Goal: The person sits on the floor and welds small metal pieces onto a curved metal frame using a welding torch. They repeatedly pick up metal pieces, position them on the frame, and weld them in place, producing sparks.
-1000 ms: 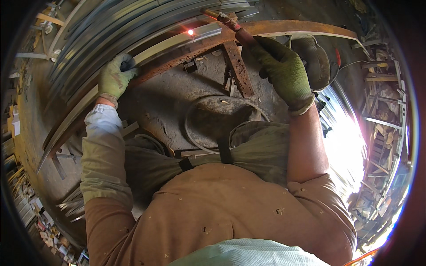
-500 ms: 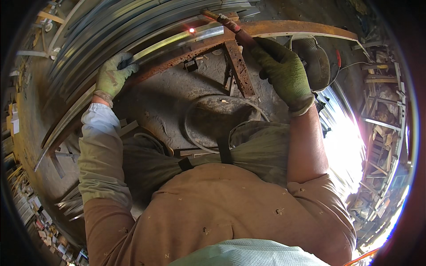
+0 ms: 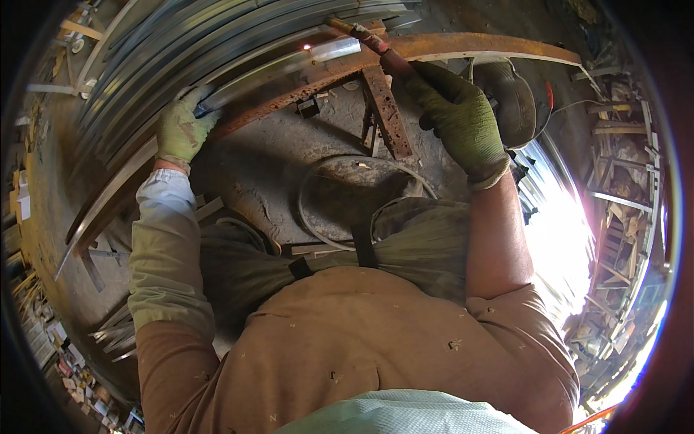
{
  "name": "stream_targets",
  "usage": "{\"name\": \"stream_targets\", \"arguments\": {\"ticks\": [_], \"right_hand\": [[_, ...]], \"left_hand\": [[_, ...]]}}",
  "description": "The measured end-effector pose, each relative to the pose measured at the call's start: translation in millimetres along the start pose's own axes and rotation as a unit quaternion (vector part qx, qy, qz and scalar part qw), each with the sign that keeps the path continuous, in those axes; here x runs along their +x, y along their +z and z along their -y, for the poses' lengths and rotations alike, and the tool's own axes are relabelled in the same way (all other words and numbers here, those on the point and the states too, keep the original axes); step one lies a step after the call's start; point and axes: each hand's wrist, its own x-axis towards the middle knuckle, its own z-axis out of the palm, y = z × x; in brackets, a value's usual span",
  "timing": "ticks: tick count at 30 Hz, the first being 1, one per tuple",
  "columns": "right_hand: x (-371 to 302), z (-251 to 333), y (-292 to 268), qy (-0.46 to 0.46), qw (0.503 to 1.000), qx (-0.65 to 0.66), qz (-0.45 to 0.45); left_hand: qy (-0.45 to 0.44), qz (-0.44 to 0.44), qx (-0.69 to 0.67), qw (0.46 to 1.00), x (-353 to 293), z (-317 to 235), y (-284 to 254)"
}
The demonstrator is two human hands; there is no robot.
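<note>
Both of my hands wear green-yellow work gloves. My left hand (image 3: 185,124) is closed around the left part of a shiny metal bar (image 3: 278,69), which lies along a rusty steel beam (image 3: 311,85). A small glowing spot (image 3: 307,48) shows on the bar's far edge, left of its right end. My right hand (image 3: 463,126) grips a welding torch (image 3: 394,64) by its reddish handle. The torch's copper-coloured nozzle (image 3: 340,25) points up and left, apart from the glowing spot. My right fingertips are partly hidden behind the handle.
Long metal profiles (image 3: 181,54) lie stacked beyond the beam. A rusty leg (image 3: 387,112) runs from the beam toward me. A dark rounded object with a strap (image 3: 506,101) sits beside my right hand. A hoop-like ring (image 3: 303,206) lies on the floor before my legs.
The glow on the bar has shrunk, and the bright yellow reflection has faded. The bar and my left hand have shifted slightly; the torch has barely moved.
</note>
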Motion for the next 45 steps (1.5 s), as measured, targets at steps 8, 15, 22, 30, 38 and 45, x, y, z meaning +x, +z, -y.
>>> {"name": "stream_targets", "arguments": {"ticks": [8, 15, 22, 30, 38, 45], "right_hand": [[-0.5, 4.6, 1.5, 0.020, 1.000, 0.008, 0.001], [-2.5, 5.2, 4.6, 0.018, 0.999, 0.032, 0.010], [-4.8, 6.0, 4.8, 0.031, 0.999, 0.001, 0.007], [-4.5, 4.1, 5.3, 0.019, 0.999, 0.028, 0.016], [-5.2, -0.9, 1.6, 0.017, 1.000, 0.001, 0.012], [-4.7, -8.7, -0.5, -0.018, 1.000, -0.012, 0.009]], "left_hand": [[0.050, -0.068, 0.108, 0.991, -0.3, 10.7, 15.3], [0.052, -0.064, 0.211, 0.974, 3.6, -15.0, 14.5], [0.056, -0.063, 0.236, 0.968, 3.4, -18.9, 17.5], [0.006, -0.068, 0.207, 0.976, 5.4, -30.4, 16.9], [-0.077, -0.082, 0.104, 0.988, 20.2, -29.1, 21.7], [-0.087, -0.027, 0.085, 0.992, 25.2, -24.9, 17.7]]}}
